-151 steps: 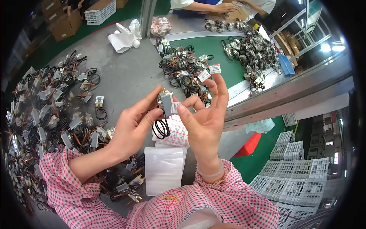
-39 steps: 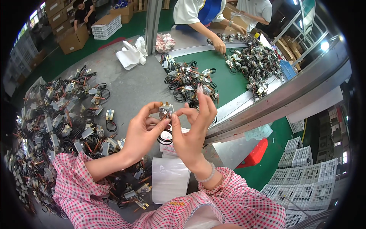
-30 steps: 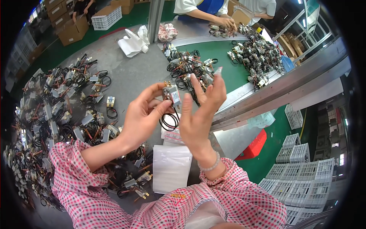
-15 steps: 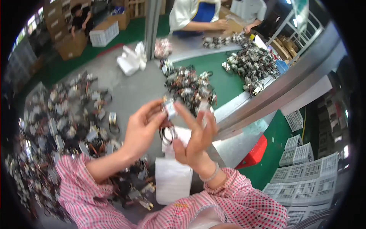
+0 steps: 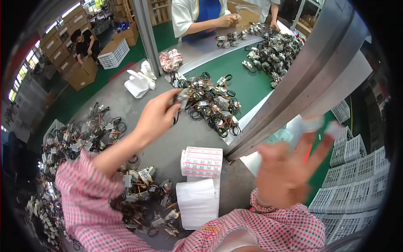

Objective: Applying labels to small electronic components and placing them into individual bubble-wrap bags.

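My left hand [image 5: 156,115] is closed on a small metal-cased electrical part with a black cable [image 5: 182,97], held at the near left edge of a heap of similar cabled parts [image 5: 212,105]. Off to the right, my right hand [image 5: 287,172] is smeared by motion, its fingers spread beside the metal post. Whitish patches cover two of its fingertips; I cannot make out what they are. Between my forearms lies a roll of printed white labels [image 5: 202,161], with a blank white strip [image 5: 196,197] curling nearer to me.
Many more cabled parts [image 5: 79,138] cover the grey table's left side. A metal post [image 5: 294,88] rises at right. Another heap [image 5: 277,54] lies on the green belt [image 5: 247,84], with a co-worker [image 5: 201,21] behind. White crates [image 5: 352,185] stack at lower right.
My hands were together at the part; now they are apart. The left has carried the part slightly up and left to the heap's edge. The right has swung far right, uncovering the label roll.
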A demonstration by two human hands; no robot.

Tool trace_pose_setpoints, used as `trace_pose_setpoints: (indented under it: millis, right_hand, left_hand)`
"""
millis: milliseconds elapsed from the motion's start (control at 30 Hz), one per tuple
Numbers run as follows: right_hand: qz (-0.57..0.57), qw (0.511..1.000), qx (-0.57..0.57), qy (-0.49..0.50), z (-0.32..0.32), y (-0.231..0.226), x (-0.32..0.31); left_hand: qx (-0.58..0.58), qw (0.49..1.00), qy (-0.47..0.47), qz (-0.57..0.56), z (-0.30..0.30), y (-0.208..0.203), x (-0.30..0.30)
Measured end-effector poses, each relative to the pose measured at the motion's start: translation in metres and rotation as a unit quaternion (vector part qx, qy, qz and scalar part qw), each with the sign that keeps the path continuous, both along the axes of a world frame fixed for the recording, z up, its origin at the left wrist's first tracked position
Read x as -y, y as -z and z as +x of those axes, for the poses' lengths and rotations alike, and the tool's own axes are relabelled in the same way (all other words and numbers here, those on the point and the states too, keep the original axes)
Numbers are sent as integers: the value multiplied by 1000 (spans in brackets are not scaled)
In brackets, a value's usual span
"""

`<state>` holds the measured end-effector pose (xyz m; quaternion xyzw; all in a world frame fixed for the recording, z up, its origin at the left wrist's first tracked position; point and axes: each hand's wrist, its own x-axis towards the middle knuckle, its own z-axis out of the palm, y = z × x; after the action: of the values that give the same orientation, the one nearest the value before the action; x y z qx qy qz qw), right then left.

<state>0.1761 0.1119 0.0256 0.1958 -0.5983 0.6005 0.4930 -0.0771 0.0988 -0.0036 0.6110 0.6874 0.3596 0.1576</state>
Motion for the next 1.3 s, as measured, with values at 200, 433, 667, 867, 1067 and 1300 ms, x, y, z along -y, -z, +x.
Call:
trace_pose_setpoints:
  millis: [200, 433, 667, 867, 1067, 1300]
  right_hand:
    - [-236, 877, -224, -353, 38, -26, 10]
    - [-186, 845, -67, -497, 38, -53, -11]
    - [-120, 848, -83, -509, 69, -3, -17]
    - [-317, 894, 57, -312, 57, 48, 6]
    - [-300, 911, 168, -228, -7, 76, 12]
    - [-323, 905, 39, -275, -22, 18, 20]
  left_hand:
    - [-406, 890, 146, 146, 13, 47, -119]
    - [-477, 848, 193, 126, 21, 107, -183]
    - [-434, 884, 100, -142, -89, 29, -106]
    - [-402, 842, -121, -338, -222, 18, 29]
    - [-239, 900, -75, -358, -234, 69, 69]
    - [-334, 823, -93, -449, -216, 100, 74]
